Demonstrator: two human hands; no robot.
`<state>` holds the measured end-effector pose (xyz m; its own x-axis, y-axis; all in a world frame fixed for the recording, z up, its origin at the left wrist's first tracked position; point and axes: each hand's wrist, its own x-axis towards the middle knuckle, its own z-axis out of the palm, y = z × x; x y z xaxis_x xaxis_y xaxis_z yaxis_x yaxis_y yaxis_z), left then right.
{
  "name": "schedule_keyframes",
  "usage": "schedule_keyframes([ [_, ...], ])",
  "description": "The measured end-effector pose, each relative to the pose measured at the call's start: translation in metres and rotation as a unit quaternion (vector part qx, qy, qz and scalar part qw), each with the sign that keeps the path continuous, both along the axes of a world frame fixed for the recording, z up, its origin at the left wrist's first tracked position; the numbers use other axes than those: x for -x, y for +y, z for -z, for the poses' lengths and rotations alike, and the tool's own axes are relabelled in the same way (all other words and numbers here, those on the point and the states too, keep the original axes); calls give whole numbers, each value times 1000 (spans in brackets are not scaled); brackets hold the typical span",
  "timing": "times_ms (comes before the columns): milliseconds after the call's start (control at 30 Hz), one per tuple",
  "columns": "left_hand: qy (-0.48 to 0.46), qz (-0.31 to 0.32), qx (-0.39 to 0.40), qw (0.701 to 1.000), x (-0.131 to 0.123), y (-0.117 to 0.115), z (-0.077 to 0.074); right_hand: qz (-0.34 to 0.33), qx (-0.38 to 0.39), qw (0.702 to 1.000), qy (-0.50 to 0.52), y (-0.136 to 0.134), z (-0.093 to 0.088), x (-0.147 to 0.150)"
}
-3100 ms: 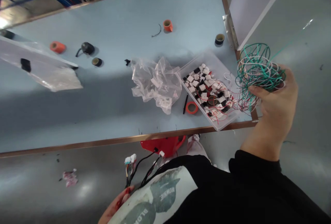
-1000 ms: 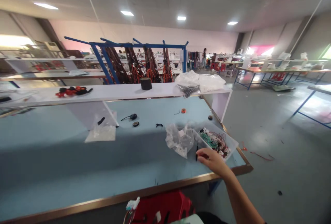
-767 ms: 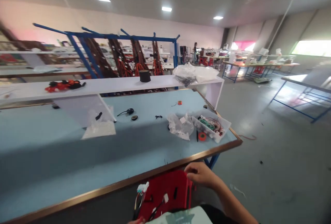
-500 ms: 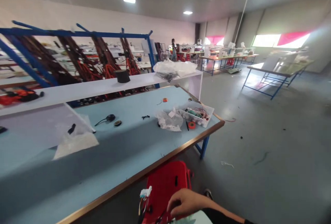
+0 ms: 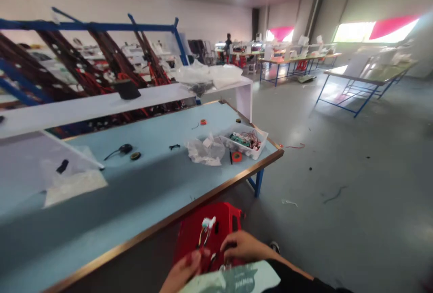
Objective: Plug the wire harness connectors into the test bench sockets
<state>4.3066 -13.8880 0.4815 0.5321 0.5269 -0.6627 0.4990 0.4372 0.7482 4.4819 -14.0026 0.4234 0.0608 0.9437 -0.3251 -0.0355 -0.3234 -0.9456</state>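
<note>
Low in the view, my left hand (image 5: 185, 269) is closed in a pinch on a thin wire harness (image 5: 204, 238). Its white connectors (image 5: 209, 222) stick up beyond my fingers, over a red plastic stool (image 5: 189, 234). Just to the right, my right hand (image 5: 244, 245) curls with its fingertips bent down toward dark wire ends between the hands. What those fingertips grip, if anything, is hidden. Below both hands a pale green printed cloth (image 5: 250, 278) covers part of my front.
The blue-topped table (image 5: 145, 203) has a wooden edge. On it are a clear bin of wires (image 5: 260, 148), a crumpled plastic bag (image 5: 206, 151), orange tape (image 5: 237, 156) and black tape (image 5: 135, 156). A white shelf (image 5: 84, 108) runs behind; a person (image 5: 228, 45) stands far back.
My left hand has come into view beside the right one. The white connectors have risen over the stool. The view has shifted, so the table sits further left and higher.
</note>
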Motion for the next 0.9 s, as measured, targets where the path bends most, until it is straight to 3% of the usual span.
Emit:
schedule_keyframes([
  [100,-127,-29,72,989,-83,-23,-42,59,-35,997,22,-15,-17,-73],
  [200,-251,-9,131,959,-175,-39,-84,114,-74,991,-6,-26,-35,-155],
  [333,-316,9,188,930,-275,-59,-112,166,-149,974,-26,-46,-59,-248],
  [467,-335,35,187,923,-340,-85,-116,169,-186,968,-21,-81,-69,-299],
  [667,-313,53,181,931,-406,-123,-107,164,-172,969,-64,-134,-55,-335],
  [767,-318,43,197,926,-430,-137,-105,197,-173,964,-42,-153,-51,-348],
  [900,-316,68,228,919,-456,-149,-104,299,-163,937,79,-166,-59,-365],
])
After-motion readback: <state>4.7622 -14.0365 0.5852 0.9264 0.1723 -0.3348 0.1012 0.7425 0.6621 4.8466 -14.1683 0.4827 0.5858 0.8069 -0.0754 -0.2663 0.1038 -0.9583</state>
